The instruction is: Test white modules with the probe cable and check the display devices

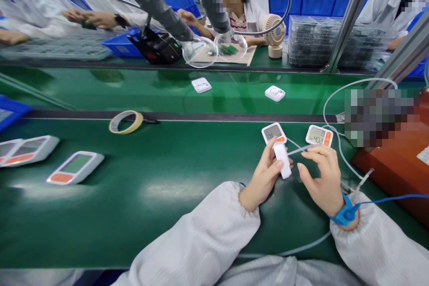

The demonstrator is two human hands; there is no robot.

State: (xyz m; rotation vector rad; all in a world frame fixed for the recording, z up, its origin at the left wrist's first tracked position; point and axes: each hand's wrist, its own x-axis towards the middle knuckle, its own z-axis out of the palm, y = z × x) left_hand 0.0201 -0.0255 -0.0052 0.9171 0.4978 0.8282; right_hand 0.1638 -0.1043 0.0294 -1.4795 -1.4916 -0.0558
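The rightmost LCD meter shows "0" above "402". Digits on the neighbouring LCD unit to its left are too unclear to read.

On the green bench, a wide passage lies between the leftmost loose monitor and the left hand. The tape roll bounds it at the far edge; the left sleeve crosses its near right side. Clearance between the left hand and the right hand is narrow: the white piece projects into it and a pale tube crosses it. The display unit obstructs the right hand's far side. The orange box and blue cord restrict access at right.
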